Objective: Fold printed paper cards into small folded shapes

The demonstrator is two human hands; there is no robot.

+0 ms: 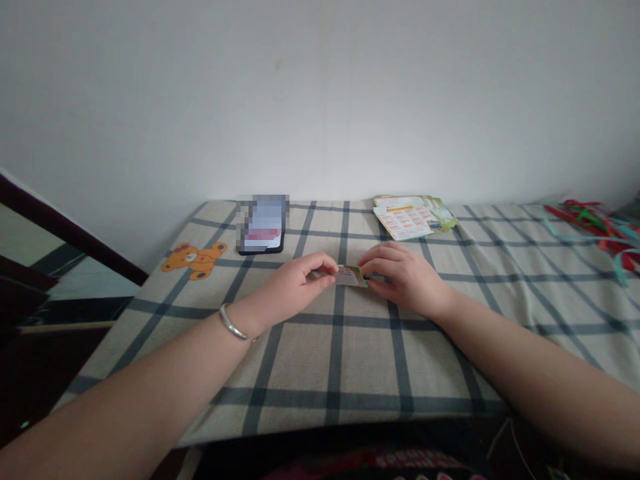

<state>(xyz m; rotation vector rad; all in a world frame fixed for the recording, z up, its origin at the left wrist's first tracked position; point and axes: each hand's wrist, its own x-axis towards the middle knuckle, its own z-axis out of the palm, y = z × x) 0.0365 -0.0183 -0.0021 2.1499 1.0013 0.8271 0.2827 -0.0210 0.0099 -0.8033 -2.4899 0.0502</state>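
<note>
A small folded printed paper (pixel 351 276) lies low over the checked cloth at the middle of the table. My left hand (pixel 293 285) pinches its left end with thumb and fingers closed; a silver bangle sits on that wrist. My right hand (pixel 407 279) pinches the right end, fingers curled over it. Both hands rest on or just above the cloth.
A phone (pixel 261 225) lies at the back left of the table. A stack of printed cards (pixel 413 217) sits at the back, right of centre. Red, green and teal ribbons (pixel 597 230) lie at the far right. A bear print (pixel 195 259) marks the cloth's left side; the wall is behind.
</note>
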